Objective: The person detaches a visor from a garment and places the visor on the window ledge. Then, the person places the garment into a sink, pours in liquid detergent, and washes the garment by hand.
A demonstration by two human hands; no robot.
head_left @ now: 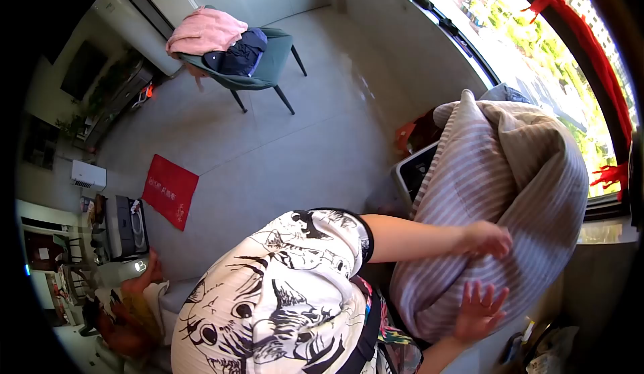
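Observation:
A large grey-beige striped quilt (537, 152) is bunched into a tall bulky heap beside the window, its folds twisted over each other. My left hand (490, 240) is over the middle of the quilt with its fingers curled in. Whether any cloth is pinched in them is hidden. Lower down, my right hand (479, 310) is open, fingers spread and palm turned partly upward, over the quilt's near side; nothing shows in its grasp. Both forearms reach across from my cat-print shirt (282, 287).
A dark-topped bin with a pale rim (401, 173) stands against the quilt. Farther off, a green chair (272, 59) carries a pink cloth (204, 30) and a dark blue garment (243, 53). A red mat (171, 189) lies on the grey floor. Red fabric (590, 52) hangs along the window.

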